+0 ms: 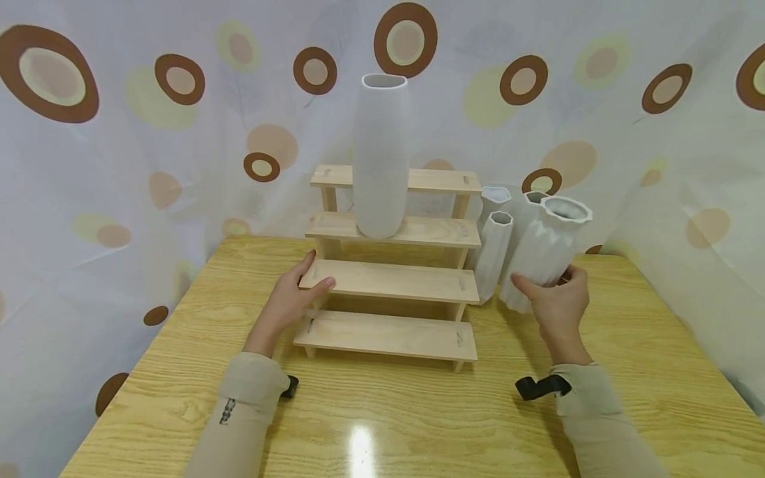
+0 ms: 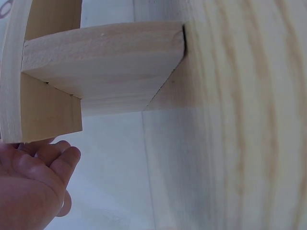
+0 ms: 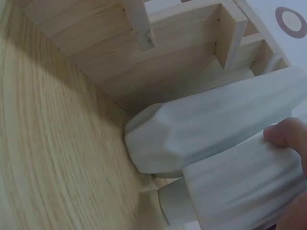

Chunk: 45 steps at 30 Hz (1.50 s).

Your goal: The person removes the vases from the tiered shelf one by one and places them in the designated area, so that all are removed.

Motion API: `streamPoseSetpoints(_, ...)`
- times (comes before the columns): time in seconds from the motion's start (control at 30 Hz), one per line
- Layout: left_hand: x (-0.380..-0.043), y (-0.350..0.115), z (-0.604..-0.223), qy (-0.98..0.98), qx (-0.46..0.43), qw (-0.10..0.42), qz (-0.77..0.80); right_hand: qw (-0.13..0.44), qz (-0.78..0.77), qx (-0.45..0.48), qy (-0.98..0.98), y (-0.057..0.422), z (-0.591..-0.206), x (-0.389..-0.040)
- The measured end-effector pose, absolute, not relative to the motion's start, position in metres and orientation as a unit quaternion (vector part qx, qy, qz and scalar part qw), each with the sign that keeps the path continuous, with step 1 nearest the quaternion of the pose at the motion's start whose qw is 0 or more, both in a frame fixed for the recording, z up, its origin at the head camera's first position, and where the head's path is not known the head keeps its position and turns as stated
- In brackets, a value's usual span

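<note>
A light wooden four-tier stand (image 1: 388, 277) stands on the table. My left hand (image 1: 289, 295) holds the left end of one of its lower tiers, the thumb on top and the fingers curled at the edge, as the left wrist view shows. On the right, my right hand (image 1: 558, 302) grips a white pleated vase (image 1: 546, 249) with a ruffled rim, tilted to the right. Whether its base touches the table I cannot tell. A tall smooth white vase (image 1: 382, 156) stands on the second tier from the top.
A slim faceted white vase (image 1: 493, 255) stands against the stand's right side. Two more white vases, one with a wavy rim (image 1: 496, 194) and one with an angular rim (image 1: 534, 198), are partly hidden behind. A patterned cloth (image 1: 179, 133) hangs behind the wooden table (image 1: 358, 425).
</note>
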<state>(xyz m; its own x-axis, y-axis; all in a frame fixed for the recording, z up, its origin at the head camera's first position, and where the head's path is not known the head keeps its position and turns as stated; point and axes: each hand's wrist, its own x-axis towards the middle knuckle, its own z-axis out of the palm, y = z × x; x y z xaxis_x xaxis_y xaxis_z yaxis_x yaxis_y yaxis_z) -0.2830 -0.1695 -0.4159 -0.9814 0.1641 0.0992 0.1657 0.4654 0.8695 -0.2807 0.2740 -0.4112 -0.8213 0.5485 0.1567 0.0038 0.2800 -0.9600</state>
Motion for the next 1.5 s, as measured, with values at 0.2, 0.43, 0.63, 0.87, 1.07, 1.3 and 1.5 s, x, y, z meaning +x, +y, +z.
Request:
streamPoseSetpoints(0.2,-0.282,-0.171,-0.417,-0.854,-0.091,0.000,-0.512,0.234,0.568,-0.183,-0.767,0.271,-0.412,-0.282)
streamPoseSetpoints(0.43,-0.283,-0.174,-0.420,-0.857,-0.096,0.003,-0.507,0.225,0.560,-0.187,-0.775,0.272,-0.418,-0.284)
streamPoseSetpoints(0.63,-0.282,-0.173,-0.421,-0.856,-0.092,0.000,-0.509,0.229,0.554,-0.180,-0.780,0.271,-0.424,-0.283)
streamPoseSetpoints(0.87,-0.282,-0.173,-0.419,-0.855,-0.094,0.000,-0.510,0.242,0.536,-0.172,-0.791,0.272,-0.431,-0.284)
streamPoseSetpoints(1.07,-0.284,-0.172,-0.418,-0.857,-0.101,0.006,-0.505,0.238,0.527,-0.167,-0.799,0.274,-0.435,-0.284)
streamPoseSetpoints(1.3,-0.285,-0.171,-0.420,-0.860,-0.100,0.006,-0.500,0.239,0.514,-0.162,-0.808,0.275,-0.440,-0.282)
streamPoseSetpoints(1.5,-0.285,-0.171,-0.419,-0.859,-0.094,0.002,-0.504,0.236,0.510,-0.166,-0.810,0.276,-0.444,-0.282)
